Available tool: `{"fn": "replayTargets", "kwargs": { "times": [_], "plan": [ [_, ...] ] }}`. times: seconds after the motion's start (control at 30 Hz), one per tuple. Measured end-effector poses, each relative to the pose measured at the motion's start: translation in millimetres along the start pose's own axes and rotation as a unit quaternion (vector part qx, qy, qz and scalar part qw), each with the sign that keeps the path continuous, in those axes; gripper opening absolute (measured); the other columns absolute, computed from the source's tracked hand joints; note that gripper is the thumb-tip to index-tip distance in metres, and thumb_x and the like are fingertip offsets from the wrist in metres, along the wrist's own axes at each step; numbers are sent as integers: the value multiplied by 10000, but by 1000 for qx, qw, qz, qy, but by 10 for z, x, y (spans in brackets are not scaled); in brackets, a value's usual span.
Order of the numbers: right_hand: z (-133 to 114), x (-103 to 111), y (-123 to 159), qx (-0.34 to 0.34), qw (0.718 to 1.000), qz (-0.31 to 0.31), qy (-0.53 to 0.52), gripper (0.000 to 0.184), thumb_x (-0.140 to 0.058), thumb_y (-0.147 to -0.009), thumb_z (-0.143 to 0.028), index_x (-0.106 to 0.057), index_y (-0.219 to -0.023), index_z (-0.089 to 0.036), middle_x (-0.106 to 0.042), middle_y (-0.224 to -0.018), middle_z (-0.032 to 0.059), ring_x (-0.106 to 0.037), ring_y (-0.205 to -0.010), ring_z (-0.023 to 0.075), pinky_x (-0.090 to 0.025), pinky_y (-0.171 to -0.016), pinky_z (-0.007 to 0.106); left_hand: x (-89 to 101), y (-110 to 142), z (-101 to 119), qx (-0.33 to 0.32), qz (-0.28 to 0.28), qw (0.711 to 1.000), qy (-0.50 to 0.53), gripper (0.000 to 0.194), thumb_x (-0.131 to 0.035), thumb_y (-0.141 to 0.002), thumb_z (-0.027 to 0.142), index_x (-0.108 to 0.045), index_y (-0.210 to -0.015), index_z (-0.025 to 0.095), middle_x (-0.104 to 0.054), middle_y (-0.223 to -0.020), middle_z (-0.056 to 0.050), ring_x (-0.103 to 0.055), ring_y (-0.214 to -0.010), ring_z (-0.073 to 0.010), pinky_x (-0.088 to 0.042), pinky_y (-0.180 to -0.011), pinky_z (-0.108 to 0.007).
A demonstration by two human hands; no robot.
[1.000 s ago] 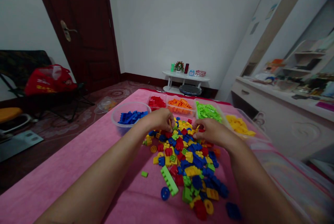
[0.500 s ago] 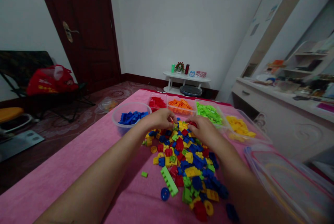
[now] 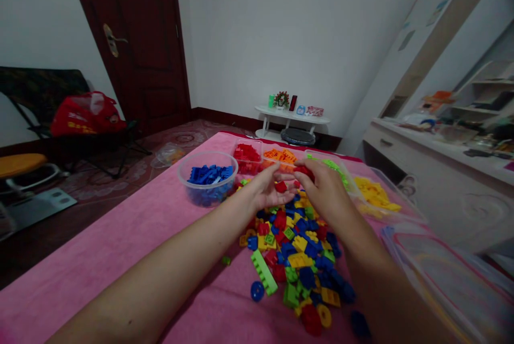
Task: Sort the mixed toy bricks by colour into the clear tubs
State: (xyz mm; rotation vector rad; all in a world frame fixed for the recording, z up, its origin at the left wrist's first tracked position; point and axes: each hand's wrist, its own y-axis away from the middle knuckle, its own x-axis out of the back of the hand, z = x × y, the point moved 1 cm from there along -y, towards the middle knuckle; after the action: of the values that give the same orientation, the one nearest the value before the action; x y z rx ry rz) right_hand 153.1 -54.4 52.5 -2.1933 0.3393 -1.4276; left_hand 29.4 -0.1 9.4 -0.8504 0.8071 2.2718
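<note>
My left hand (image 3: 270,189) is turned palm up over the far part of the brick pile, fingers loosely curled. A small red toy brick (image 3: 281,187) rests in it, and another bit of red shows by its fingertips. Close on the right, my right hand (image 3: 326,182) pinches a red toy brick (image 3: 304,173) between thumb and fingers. Beneath both hands spreads a mixed pile of toy bricks (image 3: 299,245) in red, blue, yellow and green. A long green brick (image 3: 264,272) and a blue wheel (image 3: 257,291) lie at the pile's near left.
A round tub (image 3: 206,197) holds blue bricks. Boxes of red bricks (image 3: 247,152), orange bricks (image 3: 280,157), green bricks (image 3: 335,167) and yellow bricks (image 3: 375,192) line the far side. Clear lids (image 3: 450,280) lie at the right on the pink cloth (image 3: 132,242).
My left hand has turned from palm down to palm up, with red brick now showing in it. My right hand has lifted off the pile with a red brick. The view has shifted slightly.
</note>
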Motion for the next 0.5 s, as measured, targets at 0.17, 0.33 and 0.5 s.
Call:
{"fn": "replayTargets", "kwargs": {
  "times": [0.17,0.33,0.5],
  "plan": [
    [-158,-130,66,68,996,-16,-55,275,-501,-844,-180,-651,-1073,-167,-642,-1042,98,-563,-994,217,-423,-881,347,-110,-20,-161,10,-19,992,123,384,-381,-921,431,-541,-745,130,-569,-553,-21,-556,-441,-113,-481,-435,-209],
    [-118,-74,54,81,994,29,-66,210,-527,-841,-210,-679,-983,-181,-665,-1019,74,-585,-975,213,-432,-869,356,-42,-61,-164,1,-22,991,130,191,-508,-859,269,-565,-749,123,-539,-515,1,-485,-368,-77,-333,-320,-133],
    [-72,135,21,71,987,113,-91,164,-556,-831,-230,-696,-906,-192,-694,-931,46,-621,-905,190,-449,-819,319,-46,-29,139,-100,39,991,82,71,-513,-802,114,-579,-782,98,-552,-591,-38,-482,-426,-70,-234,-309,-105]
  ]
}}
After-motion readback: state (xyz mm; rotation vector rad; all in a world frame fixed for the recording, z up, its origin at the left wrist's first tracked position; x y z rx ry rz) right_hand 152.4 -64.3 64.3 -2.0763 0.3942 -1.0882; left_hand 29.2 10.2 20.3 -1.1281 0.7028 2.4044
